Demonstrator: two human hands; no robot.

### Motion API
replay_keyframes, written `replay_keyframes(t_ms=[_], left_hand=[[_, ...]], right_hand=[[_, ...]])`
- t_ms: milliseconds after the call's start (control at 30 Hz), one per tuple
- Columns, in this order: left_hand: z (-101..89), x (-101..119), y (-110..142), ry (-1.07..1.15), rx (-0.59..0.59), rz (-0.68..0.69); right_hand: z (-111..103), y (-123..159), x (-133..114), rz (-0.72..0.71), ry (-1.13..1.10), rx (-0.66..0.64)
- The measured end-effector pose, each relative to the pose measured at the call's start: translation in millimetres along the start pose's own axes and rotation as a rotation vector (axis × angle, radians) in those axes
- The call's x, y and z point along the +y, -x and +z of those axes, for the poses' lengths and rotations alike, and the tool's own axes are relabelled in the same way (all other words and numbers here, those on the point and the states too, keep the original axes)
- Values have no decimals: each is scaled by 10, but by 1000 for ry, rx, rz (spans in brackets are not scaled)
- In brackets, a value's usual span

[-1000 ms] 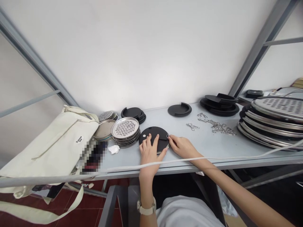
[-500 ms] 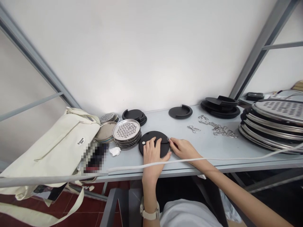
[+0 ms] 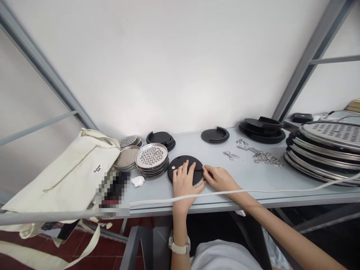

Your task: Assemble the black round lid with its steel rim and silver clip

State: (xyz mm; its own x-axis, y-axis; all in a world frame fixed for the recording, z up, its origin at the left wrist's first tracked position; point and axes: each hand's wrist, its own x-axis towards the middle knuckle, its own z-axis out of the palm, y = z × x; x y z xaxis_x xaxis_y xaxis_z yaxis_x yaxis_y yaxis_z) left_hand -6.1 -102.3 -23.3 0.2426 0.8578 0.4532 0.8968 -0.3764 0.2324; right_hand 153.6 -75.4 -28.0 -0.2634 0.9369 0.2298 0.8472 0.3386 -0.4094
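Observation:
A black round holder (image 3: 177, 162) lies on the table, with a white dot on top and a thin metal rim showing at its lower right. My left hand (image 3: 184, 183) rests over it, fingers spread across the top and thumb along the near right edge, gripping it. At the holder's right edge, my right hand (image 3: 221, 177) pinches a small metal wire clip (image 3: 203, 167), mostly hidden by the fingertips. Just left of the holder stands a stack of round metal grater plates (image 3: 153, 155). Loose metal wire clips (image 3: 264, 156) are scattered to the right.
More black holders (image 3: 215, 135) sit along the wall, some stacked (image 3: 261, 129). Large grater discs (image 3: 329, 150) are piled at the right. A cream bag (image 3: 62, 172) and a crumpled tissue (image 3: 137, 181) lie left. A white cable (image 3: 270, 191) crosses in front of my forearms.
The holder and both hands appear slightly further right in view, partly because the camera shifted. The right fingertips now cover more of the clip at the holder's edge.

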Motion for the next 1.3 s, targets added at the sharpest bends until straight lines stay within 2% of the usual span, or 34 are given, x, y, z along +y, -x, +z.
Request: replay_keyframes(t_ms=[367, 700, 933, 1300], left_hand=[[-27, -14, -27, 38, -20, 6], [-13, -19, -30, 44, -25, 12], [-2, -31, -31, 52, -14, 19], [-14, -16, -25, 35, -24, 18]], right_hand=[[20, 6, 11, -6, 0, 12], [-11, 29, -13, 1, -95, 34], [-1, 3, -9, 45, -39, 3], [-18, 34, -25, 11, -121, 6]])
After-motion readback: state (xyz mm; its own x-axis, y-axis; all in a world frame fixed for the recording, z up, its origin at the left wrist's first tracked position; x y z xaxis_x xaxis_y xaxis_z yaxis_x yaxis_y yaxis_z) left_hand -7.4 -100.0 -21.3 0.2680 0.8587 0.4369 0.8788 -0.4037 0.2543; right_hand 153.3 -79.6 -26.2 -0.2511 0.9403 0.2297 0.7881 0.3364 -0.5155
